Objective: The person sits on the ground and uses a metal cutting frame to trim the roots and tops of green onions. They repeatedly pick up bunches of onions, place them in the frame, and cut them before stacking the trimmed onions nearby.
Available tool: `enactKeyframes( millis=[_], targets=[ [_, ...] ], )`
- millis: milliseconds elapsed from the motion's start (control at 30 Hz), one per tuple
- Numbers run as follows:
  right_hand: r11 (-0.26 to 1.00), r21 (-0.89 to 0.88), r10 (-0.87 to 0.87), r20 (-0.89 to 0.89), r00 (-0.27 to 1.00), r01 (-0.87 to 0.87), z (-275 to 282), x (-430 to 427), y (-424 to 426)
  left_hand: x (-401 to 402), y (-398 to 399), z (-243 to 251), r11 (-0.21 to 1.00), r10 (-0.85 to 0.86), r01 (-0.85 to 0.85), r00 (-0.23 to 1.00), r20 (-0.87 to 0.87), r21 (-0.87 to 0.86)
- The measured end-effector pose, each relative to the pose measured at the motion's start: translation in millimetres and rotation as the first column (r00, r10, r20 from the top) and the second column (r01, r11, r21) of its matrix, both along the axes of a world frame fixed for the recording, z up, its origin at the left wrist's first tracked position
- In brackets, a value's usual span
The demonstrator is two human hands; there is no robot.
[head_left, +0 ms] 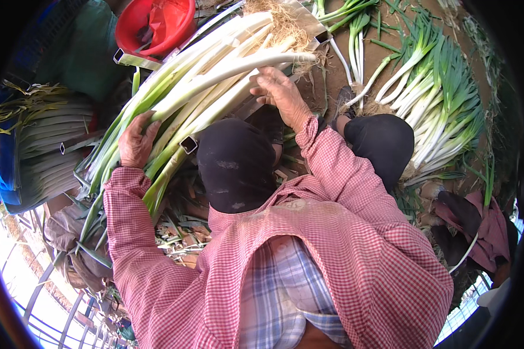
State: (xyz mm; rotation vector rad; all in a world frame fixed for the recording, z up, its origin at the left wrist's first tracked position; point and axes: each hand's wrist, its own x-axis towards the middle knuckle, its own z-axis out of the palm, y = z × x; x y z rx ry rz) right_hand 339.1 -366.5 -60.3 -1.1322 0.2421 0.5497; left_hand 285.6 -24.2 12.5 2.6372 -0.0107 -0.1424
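A heap of thick green onions [218, 80] lies across a metal frame [139, 60] before me, roots [290, 22] at the upper right and green leaves towards the lower left. One thick white stalk [244, 63] lies uppermost. My left hand [137, 139] is curled around this stalk where it turns green, thumb and fingers on either side. Just below its root end is my right hand [281, 94], fingers bent and apart, holding nothing. Whether its fingertips touch the stalks beneath is hard to tell.
A red plastic bucket [174, 35] stands beyond the frame. At left, stacked onions [54, 135] lie by blue sheeting [4, 174] and yellow ties [30, 102]. More onions [436, 104] spread over the soil at right. Square tube ends [188, 144] jut near my dark-clad knee [236, 165].
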Motion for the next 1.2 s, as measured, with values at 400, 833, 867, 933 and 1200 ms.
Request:
enactKeyframes(
  millis=[400, 833, 867, 933, 1200],
  targets=[
    [0.525, -0.81, 0.6, 0.569, 0.563, 0.26, -43, 2, 35, -44, 36, 9, 1.0, 0.002, 0.001, 0.986, 0.165, -0.017],
    [0.336, -0.817, 0.905, 0.418, 0.08, 0.468, -46, 40, -15, -74, -6, -53, 0.924, -0.193, 0.212, 0.977, -0.09, 0.319],
    [0.348, -0.825, 0.897, 0.431, 0.097, 0.446, -47, 45, -14, -72, -6, -59, 0.914, -0.187, 0.199, 0.98, -0.067, 0.353],
    [0.314, -0.861, 0.896, 0.407, 0.175, 0.399, -63, 39, -17, -67, -2, -71, 0.899, -0.254, 0.251, 0.966, -0.042, 0.36],
    [0.166, -0.933, 0.969, 0.214, 0.122, 0.318, -62, 51, -15, -61, 0, -79, 0.904, -0.242, 0.23, 0.97, -0.013, 0.36]
  ],
)
